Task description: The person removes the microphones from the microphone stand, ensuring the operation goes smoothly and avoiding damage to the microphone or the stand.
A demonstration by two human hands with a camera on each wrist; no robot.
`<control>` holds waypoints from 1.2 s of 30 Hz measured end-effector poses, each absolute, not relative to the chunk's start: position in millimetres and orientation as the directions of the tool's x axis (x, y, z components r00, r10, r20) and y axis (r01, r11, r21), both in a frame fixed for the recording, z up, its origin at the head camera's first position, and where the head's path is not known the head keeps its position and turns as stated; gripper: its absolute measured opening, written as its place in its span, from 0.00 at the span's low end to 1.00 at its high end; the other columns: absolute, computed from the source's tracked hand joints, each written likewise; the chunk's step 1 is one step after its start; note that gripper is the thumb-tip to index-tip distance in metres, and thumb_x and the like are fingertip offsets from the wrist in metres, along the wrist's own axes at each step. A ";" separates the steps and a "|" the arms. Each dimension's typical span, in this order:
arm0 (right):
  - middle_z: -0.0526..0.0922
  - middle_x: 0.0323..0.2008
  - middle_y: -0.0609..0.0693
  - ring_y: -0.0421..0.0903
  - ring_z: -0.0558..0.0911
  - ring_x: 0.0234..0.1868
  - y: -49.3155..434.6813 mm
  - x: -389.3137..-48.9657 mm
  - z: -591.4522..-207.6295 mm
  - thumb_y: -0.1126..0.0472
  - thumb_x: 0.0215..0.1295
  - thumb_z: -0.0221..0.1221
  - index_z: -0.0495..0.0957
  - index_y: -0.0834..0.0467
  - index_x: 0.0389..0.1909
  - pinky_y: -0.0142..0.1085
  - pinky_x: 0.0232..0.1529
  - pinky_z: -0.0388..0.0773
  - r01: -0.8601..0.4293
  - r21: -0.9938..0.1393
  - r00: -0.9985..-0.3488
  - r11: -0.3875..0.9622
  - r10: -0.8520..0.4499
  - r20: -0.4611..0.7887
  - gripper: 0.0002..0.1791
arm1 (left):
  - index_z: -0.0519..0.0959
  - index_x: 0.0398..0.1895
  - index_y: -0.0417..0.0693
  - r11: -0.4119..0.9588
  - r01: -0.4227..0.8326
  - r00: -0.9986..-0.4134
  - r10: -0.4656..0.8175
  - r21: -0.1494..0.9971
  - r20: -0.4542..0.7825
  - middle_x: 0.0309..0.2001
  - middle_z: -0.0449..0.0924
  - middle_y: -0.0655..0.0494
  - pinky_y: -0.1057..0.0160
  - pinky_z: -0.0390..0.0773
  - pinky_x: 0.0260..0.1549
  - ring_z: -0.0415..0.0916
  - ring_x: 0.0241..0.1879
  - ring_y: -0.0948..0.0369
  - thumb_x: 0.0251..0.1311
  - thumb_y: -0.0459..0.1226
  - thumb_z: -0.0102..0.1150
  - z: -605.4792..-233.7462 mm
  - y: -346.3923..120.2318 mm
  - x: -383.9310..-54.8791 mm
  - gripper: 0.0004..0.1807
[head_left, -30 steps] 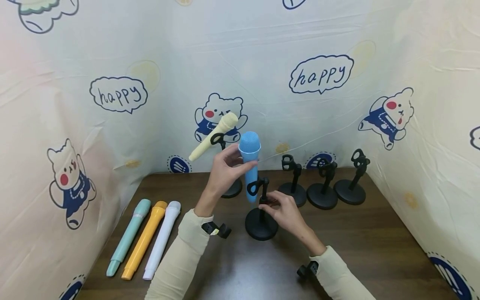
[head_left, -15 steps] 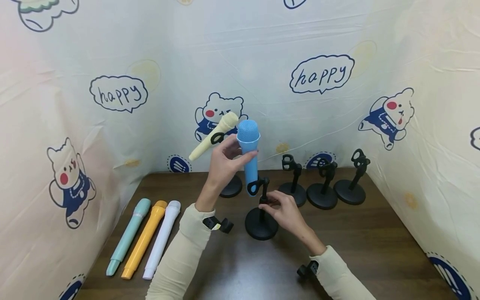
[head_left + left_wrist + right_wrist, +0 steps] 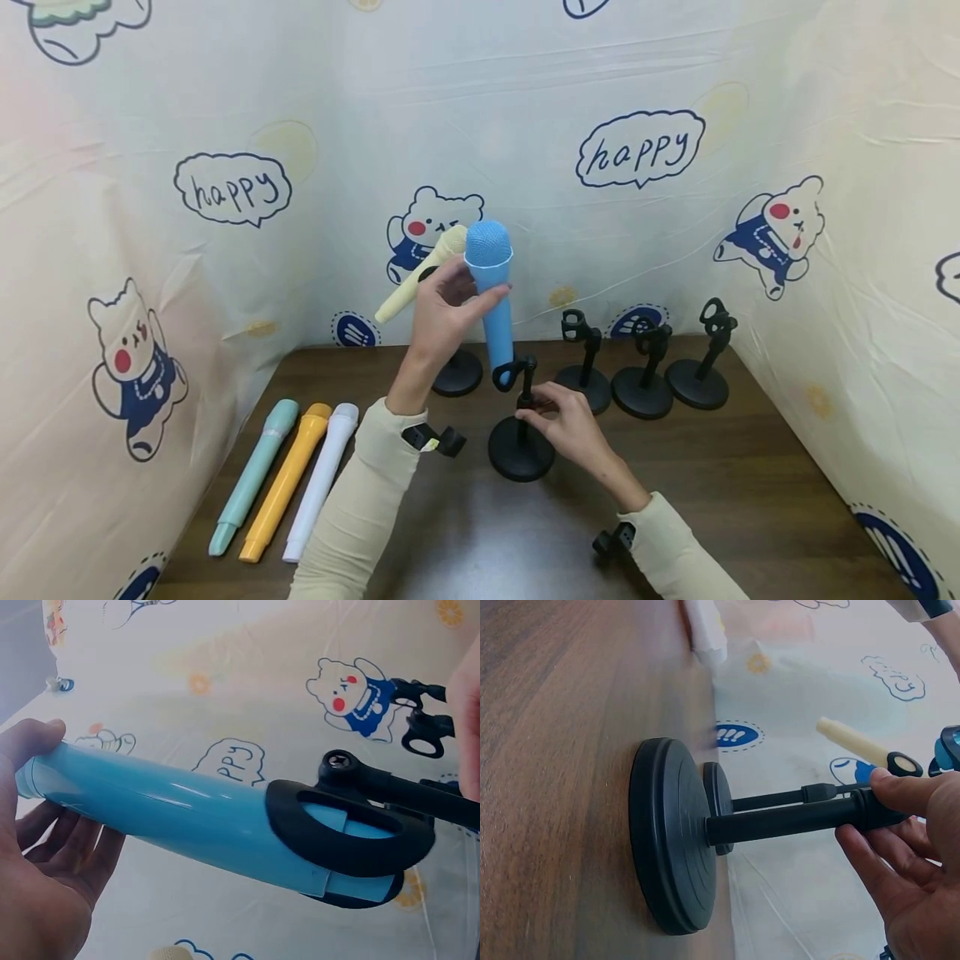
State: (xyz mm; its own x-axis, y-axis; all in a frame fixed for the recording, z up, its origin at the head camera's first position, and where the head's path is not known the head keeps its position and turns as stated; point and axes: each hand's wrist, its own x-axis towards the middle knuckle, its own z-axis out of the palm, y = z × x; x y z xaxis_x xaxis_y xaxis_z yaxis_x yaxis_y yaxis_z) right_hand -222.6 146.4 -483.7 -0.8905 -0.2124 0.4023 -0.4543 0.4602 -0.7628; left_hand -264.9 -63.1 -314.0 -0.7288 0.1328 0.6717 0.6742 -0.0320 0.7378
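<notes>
My left hand (image 3: 442,312) pinches a blue microphone (image 3: 498,321) just below its mesh head, thumb on one side and fingers on the other. The microphone stands nearly upright, head up. In the left wrist view, its narrower tail (image 3: 360,885) lies in the ring of a black clip (image 3: 292,825). That clip tops a small black microphone stand (image 3: 521,450) with a round base on the table. My right hand (image 3: 566,421) grips the stand's pole near its upper collar (image 3: 862,806). Behind my left hand, a cream microphone (image 3: 405,292) leans in another stand's clip.
Teal (image 3: 255,475), orange (image 3: 288,479) and white (image 3: 322,479) microphones lie side by side at the table's left. Three more black stands, the middle one (image 3: 642,392) among them, hold no microphone at the back right. A printed cloth (image 3: 525,83) hangs behind the table.
My left hand has risen and shifted slightly left with the blue microphone, whose head now overlaps the cream one in the head view. The right hand and its stand have stayed put.
</notes>
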 end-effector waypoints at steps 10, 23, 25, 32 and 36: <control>0.88 0.40 0.49 0.44 0.90 0.41 145.3 -223.6 -485.4 0.61 0.65 0.75 0.88 0.57 0.47 0.34 0.46 0.90 -0.448 -0.760 -0.893 0.471 -0.200 0.403 0.12 | 0.76 0.69 0.33 -0.060 0.671 -0.736 0.066 0.739 0.674 0.60 0.85 0.35 0.48 0.83 0.64 0.89 0.57 0.48 0.66 0.32 0.68 -307.5 -69.0 -268.8 0.28; 0.88 0.41 0.51 0.47 0.91 0.42 146.0 -222.7 -484.5 0.61 0.65 0.74 0.87 0.59 0.48 0.42 0.46 0.91 -0.438 -0.773 -0.899 0.459 -0.194 0.393 0.13 | 0.77 0.68 0.35 -0.118 0.687 -0.726 -0.064 0.717 0.685 0.56 0.86 0.36 0.48 0.82 0.66 0.90 0.49 0.57 0.70 0.38 0.65 -298.5 -86.2 -268.5 0.26; 0.88 0.41 0.51 0.47 0.91 0.42 145.8 -222.4 -484.4 0.60 0.65 0.75 0.87 0.59 0.48 0.43 0.46 0.91 -0.438 -0.771 -0.898 0.462 -0.193 0.395 0.13 | 0.77 0.67 0.36 -0.103 0.686 -0.728 -0.075 0.721 0.682 0.55 0.86 0.38 0.48 0.82 0.65 0.90 0.49 0.57 0.70 0.40 0.65 -299.8 -90.4 -267.2 0.26; 0.88 0.40 0.50 0.46 0.91 0.42 145.6 -221.8 -484.0 0.59 0.65 0.75 0.88 0.57 0.48 0.41 0.46 0.91 -0.439 -0.767 -0.898 0.469 -0.193 0.396 0.13 | 0.78 0.67 0.39 -0.089 0.666 -0.746 -0.088 0.741 0.660 0.54 0.86 0.42 0.46 0.81 0.66 0.87 0.51 0.47 0.69 0.41 0.64 -306.9 -106.7 -262.4 0.26; 0.88 0.40 0.49 0.46 0.90 0.42 145.7 -221.7 -484.4 0.59 0.65 0.75 0.88 0.57 0.47 0.37 0.45 0.90 -0.445 -0.764 -0.894 0.467 -0.186 0.407 0.13 | 0.77 0.68 0.41 -0.077 0.646 -0.763 -0.088 0.760 0.640 0.55 0.86 0.45 0.47 0.81 0.66 0.88 0.49 0.49 0.70 0.40 0.63 -312.8 -117.5 -257.7 0.25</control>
State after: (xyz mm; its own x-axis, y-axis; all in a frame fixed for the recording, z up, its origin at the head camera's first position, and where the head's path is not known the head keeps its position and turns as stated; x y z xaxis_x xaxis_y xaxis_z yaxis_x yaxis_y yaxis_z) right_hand -221.7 145.7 -484.4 -0.8942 -0.1862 0.4071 -0.4451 0.4674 -0.7638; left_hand -257.7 -117.5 -312.8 -0.7635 -0.0877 0.6399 0.6456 -0.0771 0.7598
